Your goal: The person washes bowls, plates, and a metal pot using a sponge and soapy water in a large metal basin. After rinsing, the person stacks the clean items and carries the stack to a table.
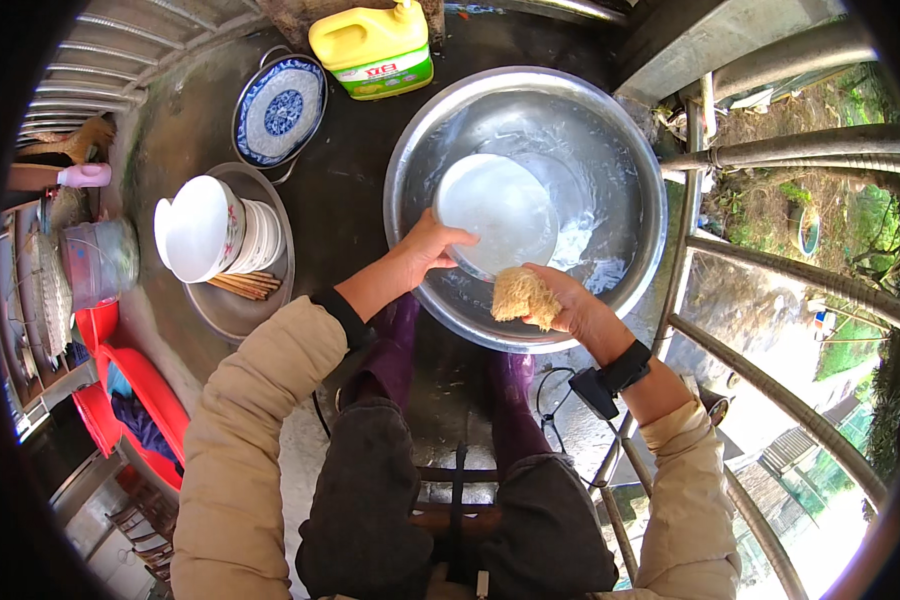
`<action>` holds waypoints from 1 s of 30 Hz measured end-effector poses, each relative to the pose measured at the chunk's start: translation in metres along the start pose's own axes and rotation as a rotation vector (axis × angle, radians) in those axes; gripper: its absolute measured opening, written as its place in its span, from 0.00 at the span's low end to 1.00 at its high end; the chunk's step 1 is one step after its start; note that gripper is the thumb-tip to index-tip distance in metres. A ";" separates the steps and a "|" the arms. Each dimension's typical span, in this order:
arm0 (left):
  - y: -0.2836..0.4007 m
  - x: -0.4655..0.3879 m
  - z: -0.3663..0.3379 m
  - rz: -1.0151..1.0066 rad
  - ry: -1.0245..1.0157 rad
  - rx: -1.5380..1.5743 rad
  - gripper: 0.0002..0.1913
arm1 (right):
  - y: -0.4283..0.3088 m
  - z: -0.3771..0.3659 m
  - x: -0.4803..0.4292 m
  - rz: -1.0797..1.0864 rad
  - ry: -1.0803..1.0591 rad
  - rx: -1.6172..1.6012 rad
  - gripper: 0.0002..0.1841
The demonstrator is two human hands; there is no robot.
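My left hand grips the left rim of a white bowl, its thumb over the edge. The bowl is held over a large metal basin with water in it. A fibrous tan loofah scrubber is in my right hand, just below the bowl's lower rim. Another pale round dish shows faintly in the water behind the bowl; its kind is unclear.
Left of the basin, a metal tray holds stacked white bowls and wooden chopsticks. Above it lies a blue-and-white plate in a handled metal pan. A yellow detergent jug stands behind. Metal railings run along the right.
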State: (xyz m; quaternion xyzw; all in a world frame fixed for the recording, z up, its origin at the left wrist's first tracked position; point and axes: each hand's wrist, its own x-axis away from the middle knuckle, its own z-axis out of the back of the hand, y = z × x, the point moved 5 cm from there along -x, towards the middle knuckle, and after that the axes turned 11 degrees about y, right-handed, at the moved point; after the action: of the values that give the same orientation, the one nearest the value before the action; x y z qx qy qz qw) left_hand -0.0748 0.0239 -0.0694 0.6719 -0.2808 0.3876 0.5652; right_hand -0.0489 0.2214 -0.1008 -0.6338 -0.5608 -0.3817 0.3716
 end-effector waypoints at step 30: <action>0.022 0.054 -0.013 -0.330 0.078 -0.007 0.45 | -0.058 -0.098 0.015 0.882 0.134 0.295 0.18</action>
State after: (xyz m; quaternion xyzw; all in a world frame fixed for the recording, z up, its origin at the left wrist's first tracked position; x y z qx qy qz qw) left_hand -0.0659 0.0351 -0.0120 0.6915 -0.1460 0.3143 0.6338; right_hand -0.1122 0.1451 -0.0427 -0.7260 -0.2610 -0.1438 0.6198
